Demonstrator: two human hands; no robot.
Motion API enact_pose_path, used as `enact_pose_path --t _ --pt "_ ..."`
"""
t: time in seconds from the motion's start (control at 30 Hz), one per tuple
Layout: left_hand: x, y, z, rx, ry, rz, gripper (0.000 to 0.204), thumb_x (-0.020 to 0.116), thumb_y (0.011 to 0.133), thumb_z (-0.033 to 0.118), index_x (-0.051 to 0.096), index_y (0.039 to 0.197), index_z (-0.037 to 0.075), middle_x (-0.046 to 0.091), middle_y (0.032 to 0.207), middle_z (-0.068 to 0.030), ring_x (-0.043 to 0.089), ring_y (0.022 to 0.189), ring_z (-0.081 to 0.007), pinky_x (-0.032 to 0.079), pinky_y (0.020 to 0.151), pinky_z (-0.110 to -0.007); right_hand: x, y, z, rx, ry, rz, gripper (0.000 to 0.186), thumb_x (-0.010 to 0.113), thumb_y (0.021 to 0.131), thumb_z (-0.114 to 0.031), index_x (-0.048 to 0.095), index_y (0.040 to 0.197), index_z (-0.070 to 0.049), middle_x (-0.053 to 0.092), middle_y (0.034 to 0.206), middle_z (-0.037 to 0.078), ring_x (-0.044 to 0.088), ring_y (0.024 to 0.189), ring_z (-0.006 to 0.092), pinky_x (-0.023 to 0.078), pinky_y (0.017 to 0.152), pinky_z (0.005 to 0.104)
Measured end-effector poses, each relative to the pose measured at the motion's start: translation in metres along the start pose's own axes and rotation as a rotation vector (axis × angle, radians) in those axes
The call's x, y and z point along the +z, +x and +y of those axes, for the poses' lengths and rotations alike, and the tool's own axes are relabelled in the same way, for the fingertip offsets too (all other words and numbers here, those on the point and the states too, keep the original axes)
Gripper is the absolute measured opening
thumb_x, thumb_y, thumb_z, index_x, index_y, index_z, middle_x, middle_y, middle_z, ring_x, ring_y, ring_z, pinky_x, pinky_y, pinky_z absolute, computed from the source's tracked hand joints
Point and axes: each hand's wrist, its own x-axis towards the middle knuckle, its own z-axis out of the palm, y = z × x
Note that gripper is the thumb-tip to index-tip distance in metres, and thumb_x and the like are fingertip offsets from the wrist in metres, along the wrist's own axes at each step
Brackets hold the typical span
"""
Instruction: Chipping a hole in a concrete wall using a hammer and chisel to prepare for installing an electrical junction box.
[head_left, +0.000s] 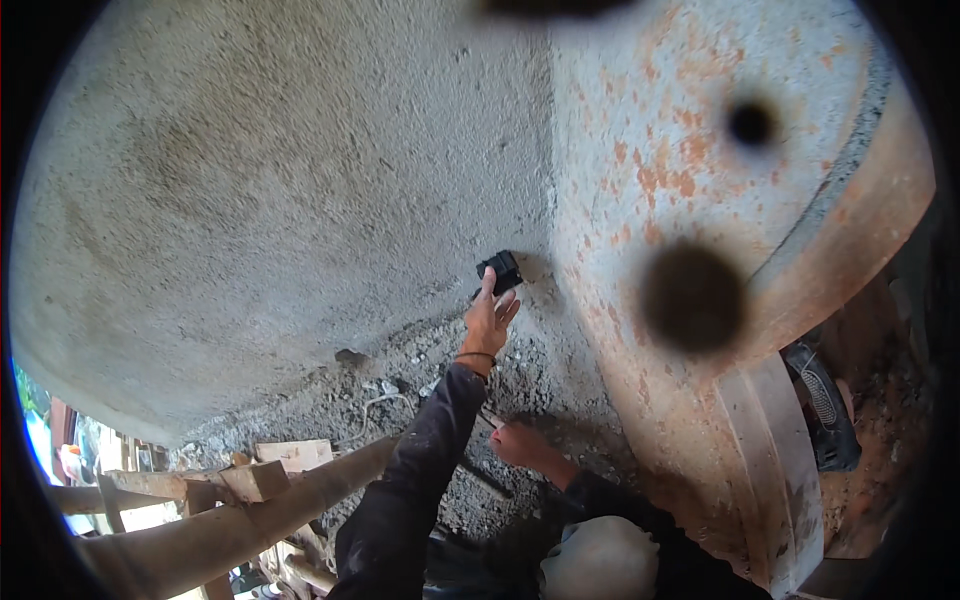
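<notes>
My left hand reaches up to the rough grey wall. Its thumb and fingers close around a small black electrical box, which is against the wall near the inner corner. A dark band circles that wrist. Lower and to the right, my right hand is closed in a fist. A thin rod leads from it toward my left sleeve, which hides the rod's other end. What the rod belongs to is not clear.
A round wooden pole with nailed timber crosses the lower left. Rubble lies along the wall's foot. To the right stands a pale wall with orange patches. A dark shoe shows at far right. Dark blurred spots hide parts of the right wall.
</notes>
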Motion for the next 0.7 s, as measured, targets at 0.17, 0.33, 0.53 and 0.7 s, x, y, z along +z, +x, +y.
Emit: enact_pose_path --t 0.17,0.33,0.53,0.7 --pt "-0.003 -0.012 0.006 -0.079 0.09 -0.101 0.052 0.073 0.085 0.04 0.05 0.113 0.002 0.059 0.095 -0.009 0.065 0.094 -0.0208 0.056 0.081 -0.032 0.01 -0.024 0.003 0.143 0.568 -0.021 0.072 0.063 0.084 -0.034 0.042 0.134 0.012 0.067 0.079 0.015 0.068 0.071 0.0217 0.054 0.067 0.0376" --pt "-0.006 -0.012 0.031 -0.14 0.178 -0.127 0.058 0.076 0.082 0.041 0.05 0.107 -0.004 0.059 0.103 -0.0118 0.066 0.095 -0.0229 0.057 0.08 -0.032 -0.01 -0.03 -0.009 0.216 0.705 -0.078 0.079 0.068 0.082 -0.041 0.043 0.133 0.013 0.067 0.083 0.013 0.064 0.072 0.0161 0.052 0.068 0.0311" --pt "-0.003 -0.02 0.038 -0.17 0.261 -0.095 0.072 0.077 0.078 0.05 0.047 0.111 -0.005 0.059 0.105 -0.0138 0.063 0.103 -0.0241 0.055 0.084 -0.034 -0.048 -0.031 -0.018 0.299 0.925 -0.111 0.056 0.065 0.089 -0.029 0.048 0.129 0.006 0.064 0.078 0.009 0.063 0.065 0.0132 0.051 0.058 0.0295" --pt "0.001 -0.025 0.045 -0.117 0.236 -0.14 0.069 0.076 0.08 0.049 0.045 0.11 -0.004 0.058 0.107 -0.0161 0.061 0.11 -0.0257 0.054 0.088 -0.038 -0.041 -0.029 -0.006 0.263 1.083 -0.114 0.063 0.063 0.09 -0.025 0.038 0.135 0.012 0.062 0.075 0.008 0.062 0.058 0.0139 0.051 0.053 0.0302"
